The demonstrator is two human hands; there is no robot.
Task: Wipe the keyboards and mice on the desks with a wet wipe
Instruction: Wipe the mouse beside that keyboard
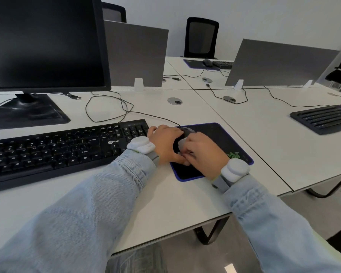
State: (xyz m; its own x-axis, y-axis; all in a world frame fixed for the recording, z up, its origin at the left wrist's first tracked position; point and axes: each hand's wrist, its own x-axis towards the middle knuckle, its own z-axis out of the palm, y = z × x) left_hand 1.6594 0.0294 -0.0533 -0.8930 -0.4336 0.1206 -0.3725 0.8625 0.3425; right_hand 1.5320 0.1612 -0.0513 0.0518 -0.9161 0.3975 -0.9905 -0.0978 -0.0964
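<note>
While the black mouse (185, 134) sits on the dark mouse pad (220, 138), both hands are on it: left hand (165, 142) curls round its left side, fingers over the front, thumb at the near end; right hand (203, 152) presses a pale wet wipe (182, 143) against its right side, fingers bent on the wipe. Most of the mouse is hidden between the hands. Its cable (110, 113) runs away from the left hand's fingertips and loops on the white desk (165, 203). Black keyboard (63, 148) lies just left of the left hand, touching or nearly touching the wrist. Both wrists carry white sensor bands, light denim sleeves. Beyond the keyboard, a dark monitor (45, 42) on its stand. Far right of the right hand, a second keyboard (323, 119) on the adjoining desk. Beyond the hands: grey divider panels (138, 54), another mouse and keyboard on a far desk, a black mesh chair (202, 37), white wall
</note>
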